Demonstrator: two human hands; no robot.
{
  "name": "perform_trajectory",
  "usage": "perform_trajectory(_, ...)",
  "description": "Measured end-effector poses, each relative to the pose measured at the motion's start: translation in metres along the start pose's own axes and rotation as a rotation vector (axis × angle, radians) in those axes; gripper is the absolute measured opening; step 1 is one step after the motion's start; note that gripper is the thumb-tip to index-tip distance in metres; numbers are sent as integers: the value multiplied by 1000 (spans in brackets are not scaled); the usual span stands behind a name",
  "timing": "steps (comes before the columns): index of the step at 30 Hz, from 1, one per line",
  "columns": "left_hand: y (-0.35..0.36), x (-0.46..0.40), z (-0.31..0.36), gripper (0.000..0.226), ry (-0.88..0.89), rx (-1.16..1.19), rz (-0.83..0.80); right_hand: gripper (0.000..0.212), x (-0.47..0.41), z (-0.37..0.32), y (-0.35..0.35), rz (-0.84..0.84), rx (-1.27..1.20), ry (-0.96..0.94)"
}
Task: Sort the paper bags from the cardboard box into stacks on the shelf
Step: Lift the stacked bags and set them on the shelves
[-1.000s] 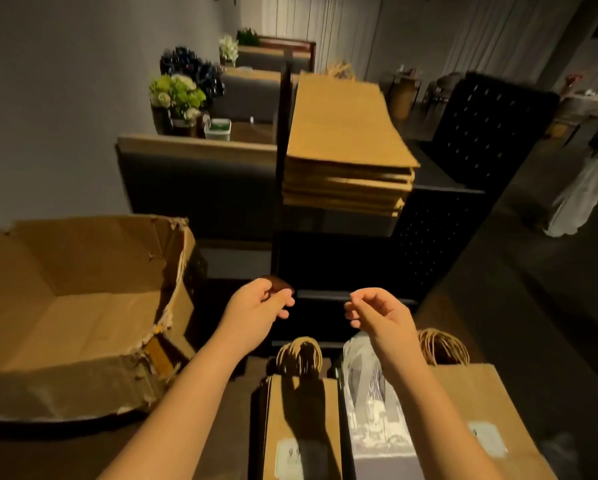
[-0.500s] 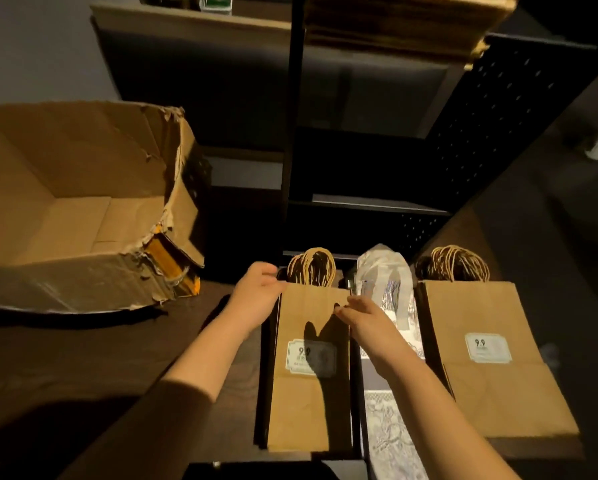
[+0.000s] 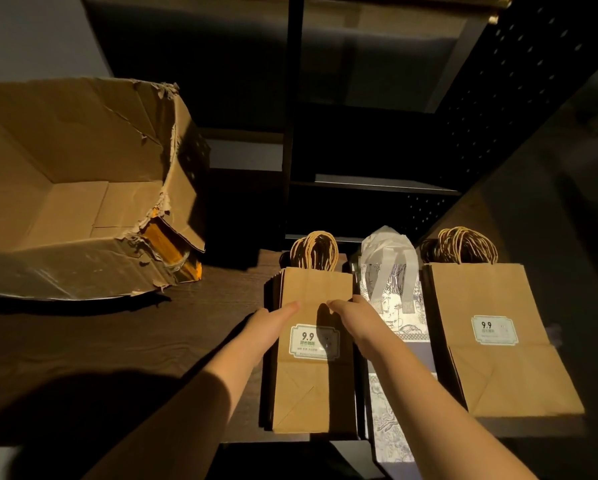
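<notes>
Both hands have slid down from the handles to mid-bag: left hand (image 3: pixel 268 325) and right hand (image 3: pixel 351 315) lie flat, fingers straight, gripping nothing, on the narrow stack (image 3: pixel 311 379), 3 o'clock of the box (image 3: pixel 83 188). I'd press evenly from both edges to square the pile, keeping it clear of the white bags (image 3: pixel 391 303).

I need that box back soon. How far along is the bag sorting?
Nearly done, it seems. The box looks empty, and three stacks lie on the shelf: narrow bags, printed bags, wide bags. Left hand and right hand rest on the narrow bags. What is left: probably squaring that stack.
</notes>
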State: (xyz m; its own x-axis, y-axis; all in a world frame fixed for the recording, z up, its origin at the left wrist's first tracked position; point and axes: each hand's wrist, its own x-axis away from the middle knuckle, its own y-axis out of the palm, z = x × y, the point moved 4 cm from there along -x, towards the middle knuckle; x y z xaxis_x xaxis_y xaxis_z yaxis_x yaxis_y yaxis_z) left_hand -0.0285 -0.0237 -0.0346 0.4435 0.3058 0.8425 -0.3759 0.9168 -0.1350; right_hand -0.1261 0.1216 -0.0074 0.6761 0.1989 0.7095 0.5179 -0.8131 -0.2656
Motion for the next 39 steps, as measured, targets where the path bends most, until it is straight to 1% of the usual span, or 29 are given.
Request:
perform_trajectory(2, 2, 0, -2, 107, 4, 24, 14, 37, -5, 3, 4, -5, -8, 5)
perform_trajectory(4, 4, -3, -3, 103, 15, 55, 23, 43, -7, 3, 8, -9, 8, 14)
perform_trajectory(6, 5, -3, -4, 94, 31, 52, 42, 49, -11, 5, 11, -7, 28, 17)
perform_trajectory(9, 4, -4, -7, 80, 62, 34, 78, 57, -17, 12, 14, -18, -7, 42)
perform_trajectory(12, 4, -4, -6, 75, 74, 55, 84, 66, -17, 17, 15, -18, -35, 61)
perform_trajectory(14, 4, -5, -4, 77, 70, 79, 74, 70, -18, 16, 15, -16, -60, 61)
perform_trajectory(15, 6, -5, -3, 81, 69, 89, 55, 69, -18, 17, 14, -19, -84, 75)
perform_trajectory(16, 7, -3, -2, 83, 81, 103, 43, 64, -18, 17, 14, -24, -116, 89)
perform_trajectory(18, 10, -1, -1, 84, 116, 135, 16, 45, -15, 16, 14, -69, -164, 101)
perform_trajectory(19, 11, 0, -1, 87, 134, 140, 9, 46, -13, 16, 14, -90, -177, 103)
perform_trajectory(20, 11, 0, -3, 90, 148, 145, 8, 59, -11, 16, 15, -104, -177, 108)
perform_trajectory(22, 9, 0, -6, 97, 176, 168, 6, 96, -12, 20, 17, -97, -211, 115)
perform_trajectory(23, 7, 1, -6, 102, 188, 185, 8, 107, -15, 22, 17, -102, -235, 96)
perform_trajectory(24, 5, 2, -5, 107, 203, 200, -9, 110, -15, 21, 17, -119, -247, 82)
perform_trajectory(25, 2, 3, -4, 106, 214, 214, -18, 106, -10, 15, 17, -134, -255, 75)
perform_trajectory(28, -5, 7, 2, 77, 258, 228, -44, 83, -1, -1, 14, -184, -280, 41)
perform_trajectory(29, -6, 8, 5, 76, 267, 226, -48, 81, -1, -4, 13, -195, -284, 28)
perform_trajectory(32, -10, 14, 17, 90, 326, 229, -64, 98, -1, -11, 13, -166, -300, -37)
perform_trajectory(33, -11, 15, 20, 88, 334, 229, -66, 101, -2, -14, 12, -154, -312, -74)
perform_trajectory(35, -13, 19, 26, 74, 348, 224, -86, 98, 2, -21, 10, -145, -336, -171)
perform_trajectory(37, -15, 21, 30, 74, 348, 235, -93, 95, 7, -30, 7, -154, -354, -255)
perform_trajectory(39, -17, 24, 36, 74, 361, 229, -108, 97, 7, -37, 5, -145, -391, -293)
